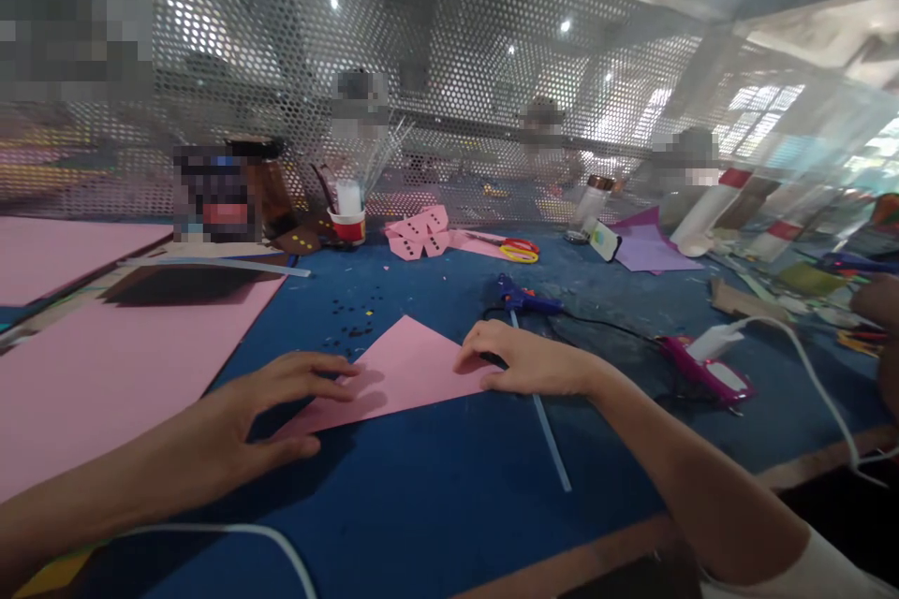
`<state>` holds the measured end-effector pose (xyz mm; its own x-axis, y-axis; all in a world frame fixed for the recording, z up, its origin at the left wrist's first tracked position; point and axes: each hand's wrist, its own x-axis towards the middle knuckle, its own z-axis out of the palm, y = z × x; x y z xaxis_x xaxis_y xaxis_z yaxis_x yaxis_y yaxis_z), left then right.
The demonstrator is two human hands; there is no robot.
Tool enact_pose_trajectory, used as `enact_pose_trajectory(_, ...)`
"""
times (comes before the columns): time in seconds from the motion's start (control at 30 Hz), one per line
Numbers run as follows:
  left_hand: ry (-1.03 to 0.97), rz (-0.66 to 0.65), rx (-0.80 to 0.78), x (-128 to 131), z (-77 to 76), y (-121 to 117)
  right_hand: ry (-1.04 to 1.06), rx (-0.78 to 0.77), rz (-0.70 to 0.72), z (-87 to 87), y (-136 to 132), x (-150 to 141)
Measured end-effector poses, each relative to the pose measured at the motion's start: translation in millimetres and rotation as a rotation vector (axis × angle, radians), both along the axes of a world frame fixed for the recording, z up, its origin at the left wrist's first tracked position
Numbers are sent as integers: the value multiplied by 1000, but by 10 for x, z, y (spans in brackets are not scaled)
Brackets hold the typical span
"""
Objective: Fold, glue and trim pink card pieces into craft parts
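A pink sheet of paper lies as a triangle, apparently folded, on the blue tabletop, its peak pointing away from me. My left hand is over its left corner, fingers stretched and spread, thumb apart near the front edge. My right hand arches over the right corner; its bent fingertips rest on the paper and a gap shows between thumb and fingers. Just beyond that hand lies a blue glue gun. A translucent glue stick passes partly beneath my right wrist.
Large pink sheets cover the left side. Behind are a pink butterfly cutout, scissors, a red-and-white cup and purple paper. A magenta device with cables sits right. A perforated screen stands behind.
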<state>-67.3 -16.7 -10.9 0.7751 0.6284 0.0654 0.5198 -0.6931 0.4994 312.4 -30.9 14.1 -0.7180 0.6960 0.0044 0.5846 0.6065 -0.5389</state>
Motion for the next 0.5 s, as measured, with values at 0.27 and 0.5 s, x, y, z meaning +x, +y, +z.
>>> enact_pose_trajectory(0.27,21,-49,172,50,-248,-42,26,-19,-31,-11,-29,-32)
enact_pose_trajectory(0.5,-1,-56,274,99,-135,-91,51,-18,-77,-29,-39,-45)
